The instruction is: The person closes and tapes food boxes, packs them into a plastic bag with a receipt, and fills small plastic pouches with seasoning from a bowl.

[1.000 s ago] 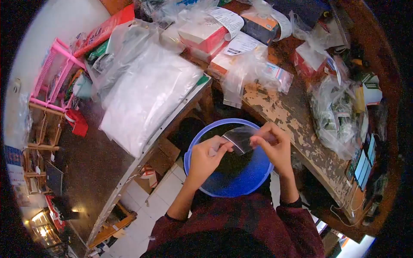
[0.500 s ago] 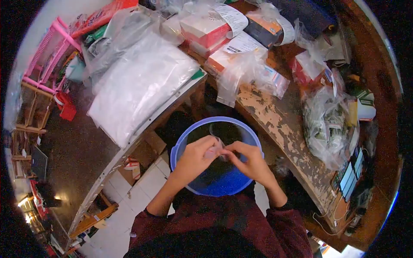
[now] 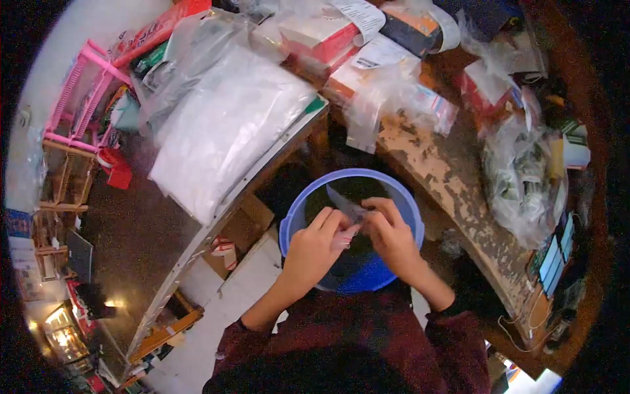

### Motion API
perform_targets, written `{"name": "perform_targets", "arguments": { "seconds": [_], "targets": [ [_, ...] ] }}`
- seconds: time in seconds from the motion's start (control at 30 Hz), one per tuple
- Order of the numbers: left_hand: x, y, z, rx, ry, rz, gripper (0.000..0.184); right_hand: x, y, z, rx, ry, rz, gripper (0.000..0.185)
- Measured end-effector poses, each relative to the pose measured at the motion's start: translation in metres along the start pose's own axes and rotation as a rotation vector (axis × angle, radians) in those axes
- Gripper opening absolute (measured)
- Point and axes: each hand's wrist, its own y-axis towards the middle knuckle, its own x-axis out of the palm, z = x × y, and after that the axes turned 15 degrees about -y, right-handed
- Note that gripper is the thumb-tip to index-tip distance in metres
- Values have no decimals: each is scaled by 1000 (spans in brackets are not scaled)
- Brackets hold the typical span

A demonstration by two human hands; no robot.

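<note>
Over a blue bucket (image 3: 369, 274), my left hand (image 3: 317, 248) is closed on small clear plastic bags with red lines at their edge. My right hand (image 3: 392, 238) is closed too, its fingers pinching a clear plastic bag (image 3: 342, 202) that stands up between the hands above the dark contents of the bucket. The fingertips of both hands are close together. Exactly where one bag ends and another begins is hard to make out.
A large stack of white plastic (image 3: 230, 125) lies on the left table. The worn wooden table (image 3: 453, 210) on the right bears boxes (image 3: 321, 33), a clear bag of packets (image 3: 522, 184) and a phone (image 3: 558, 259). A pink rack (image 3: 82, 98) stands far left.
The small bag was first stretched flat between my hands, then bunched; now it stands up between them. My hands have come closer together. The camera view has shifted slightly.
</note>
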Motion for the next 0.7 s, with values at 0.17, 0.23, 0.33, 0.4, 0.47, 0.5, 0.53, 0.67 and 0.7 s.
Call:
{"name": "perform_targets", "arguments": {
  "seconds": [0.17,0.23,0.33,0.4,0.47,0.5,0.53,0.67,0.7],
  "targets": [
    [-11,3,11,191,75,69,56,-2,5,6,-149,149,-16,33],
    [-13,3,7,203,91,-2,69,-9,7,1,-80,204,-75,38],
    [-11,0,1,224,158,-18,74,-14,11,-3,-51,100,-190,39],
    [-12,0,-6,256,143,-13,74,-13,15,-2,-149,-45,-152,35],
    [-12,-2,-15,273,142,-27,73,-9,17,-1,-164,36,-174,31],
    [-11,-4,-19,267,133,-18,73,-6,18,1,-171,129,-183,27],
    [-10,-6,-21,253,93,-3,72,-3,19,4,-176,128,-195,27],
    [-16,-16,-43,209,-6,112,73,11,19,12,14,386,-318,17],
    [-19,-21,-51,207,1,111,73,15,16,12,215,497,-413,15]
  ]
}}
